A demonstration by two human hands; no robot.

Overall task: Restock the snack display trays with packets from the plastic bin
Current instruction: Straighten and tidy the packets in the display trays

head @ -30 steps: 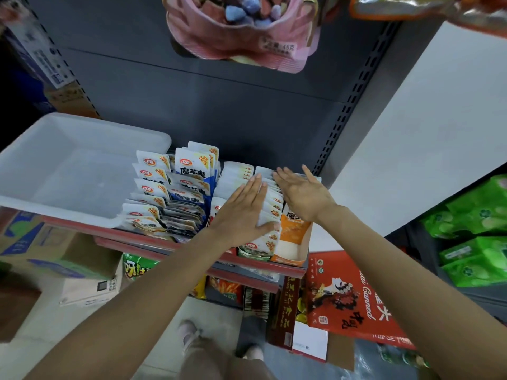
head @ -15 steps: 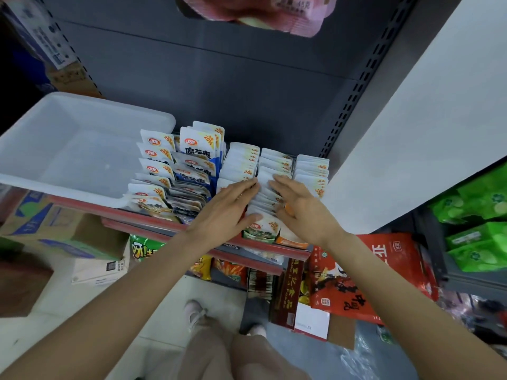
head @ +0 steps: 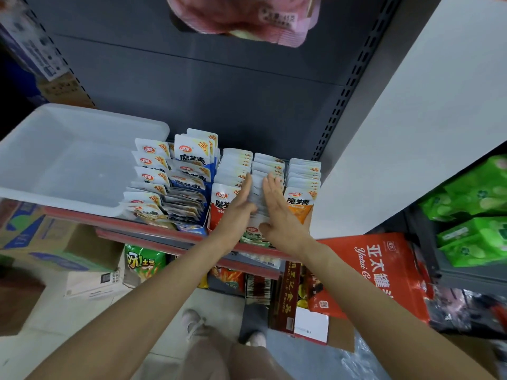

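Lining grey shelf (head: 153,229), packets (head: 260,171), plastic bin (head: 68,165)

Green bags (head: 474,212) at right, red bag (head: 384,272) on floor.

glossy foil, frosted plastic, matt metal

the snack packets (head: 189,156) are shiny printed film; the plastic bin (head: 68,160) is smooth, frosted and translucent; the shelf back panel (head: 219,86) is matt dark grey painted metal; the cardboard box (head: 41,242) looks dull, printed paperboard.
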